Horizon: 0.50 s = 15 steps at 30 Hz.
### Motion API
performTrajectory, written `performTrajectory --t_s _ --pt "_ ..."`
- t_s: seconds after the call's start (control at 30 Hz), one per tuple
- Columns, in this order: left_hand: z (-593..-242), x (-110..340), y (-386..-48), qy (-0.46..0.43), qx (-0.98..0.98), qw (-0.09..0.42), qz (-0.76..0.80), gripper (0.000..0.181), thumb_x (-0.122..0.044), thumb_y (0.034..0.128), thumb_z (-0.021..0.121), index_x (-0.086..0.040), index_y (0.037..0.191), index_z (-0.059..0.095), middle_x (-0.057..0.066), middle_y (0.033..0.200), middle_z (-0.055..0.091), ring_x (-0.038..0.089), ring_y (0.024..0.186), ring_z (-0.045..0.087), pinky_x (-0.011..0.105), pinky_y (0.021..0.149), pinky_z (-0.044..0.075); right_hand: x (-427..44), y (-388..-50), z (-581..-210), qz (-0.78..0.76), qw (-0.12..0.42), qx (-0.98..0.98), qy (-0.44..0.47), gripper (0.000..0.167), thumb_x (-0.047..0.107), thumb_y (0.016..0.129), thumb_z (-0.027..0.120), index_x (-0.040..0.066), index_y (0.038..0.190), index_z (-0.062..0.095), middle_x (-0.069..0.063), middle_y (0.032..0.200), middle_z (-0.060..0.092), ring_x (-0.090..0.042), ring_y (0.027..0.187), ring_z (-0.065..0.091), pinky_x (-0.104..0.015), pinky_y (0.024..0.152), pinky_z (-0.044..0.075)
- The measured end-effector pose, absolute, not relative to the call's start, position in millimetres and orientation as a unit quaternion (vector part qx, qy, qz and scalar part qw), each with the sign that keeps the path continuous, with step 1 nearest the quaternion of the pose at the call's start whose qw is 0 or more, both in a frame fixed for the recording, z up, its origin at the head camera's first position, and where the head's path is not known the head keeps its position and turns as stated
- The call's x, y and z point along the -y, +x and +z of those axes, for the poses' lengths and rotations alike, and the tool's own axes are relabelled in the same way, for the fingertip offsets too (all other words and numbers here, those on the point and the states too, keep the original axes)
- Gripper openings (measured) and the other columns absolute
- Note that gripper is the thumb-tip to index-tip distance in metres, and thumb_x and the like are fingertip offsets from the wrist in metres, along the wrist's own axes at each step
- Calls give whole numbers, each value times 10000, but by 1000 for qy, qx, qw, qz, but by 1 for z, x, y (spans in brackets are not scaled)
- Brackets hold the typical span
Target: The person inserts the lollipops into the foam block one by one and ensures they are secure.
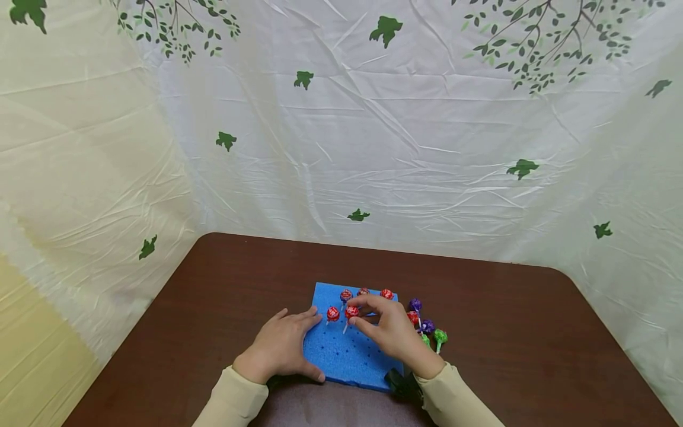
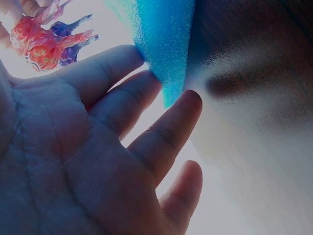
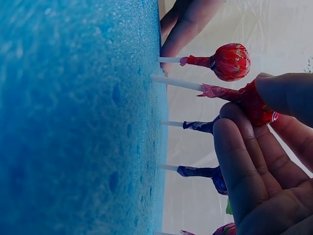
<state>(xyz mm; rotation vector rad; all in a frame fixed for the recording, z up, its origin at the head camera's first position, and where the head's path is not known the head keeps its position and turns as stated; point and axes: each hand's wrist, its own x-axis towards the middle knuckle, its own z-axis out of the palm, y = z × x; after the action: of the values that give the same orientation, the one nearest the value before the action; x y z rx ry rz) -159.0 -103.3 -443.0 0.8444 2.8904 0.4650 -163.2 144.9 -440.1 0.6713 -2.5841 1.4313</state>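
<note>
My right hand (image 1: 392, 329) pinches the wrapped head of a red lollipop (image 1: 351, 311) between thumb and fingers, above a blue foam board (image 1: 347, 359) dotted with small holes. In the right wrist view its white stick (image 3: 178, 83) points at the foam, its tip at the surface; whether it is in a hole I cannot tell. Another red lollipop (image 3: 232, 62) stands in the board beside it, and two dark-blue-wrapped lollipops (image 3: 198, 171) stand behind. With fingers spread, my left hand (image 1: 285, 344) rests against the board's left edge, its fingertips touching the foam (image 2: 164, 44).
Right of the board lie several loose lollipops, among them a purple one (image 1: 415, 304) and a green one (image 1: 440, 336). A dark object (image 1: 402, 385) sits by the board's front right corner. The brown table (image 1: 512, 332) ends before a leaf-printed white curtain (image 1: 427, 196).
</note>
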Motion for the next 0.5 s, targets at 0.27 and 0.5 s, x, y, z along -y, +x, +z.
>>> performTrajectory --t_s 0.27,0.5 --pt "-443 103 -157 279 -947 42 154 1090 -714 554 836 -123 1429 566 77 1499 481 282 1325 499 581 1124 270 -145 -162 -439 463 56 855 225 278 87 883 768 104 1155 714 56 1081 706 -123 890 699 -305 776 582" --pt "-444 102 -157 277 -948 43 150 1088 -712 559 834 -129 1435 560 74 1505 474 290 1326 497 581 1125 268 -145 -161 -440 460 44 858 221 269 111 887 768 113 1153 722 46 1103 700 -102 899 688 -293 771 581"
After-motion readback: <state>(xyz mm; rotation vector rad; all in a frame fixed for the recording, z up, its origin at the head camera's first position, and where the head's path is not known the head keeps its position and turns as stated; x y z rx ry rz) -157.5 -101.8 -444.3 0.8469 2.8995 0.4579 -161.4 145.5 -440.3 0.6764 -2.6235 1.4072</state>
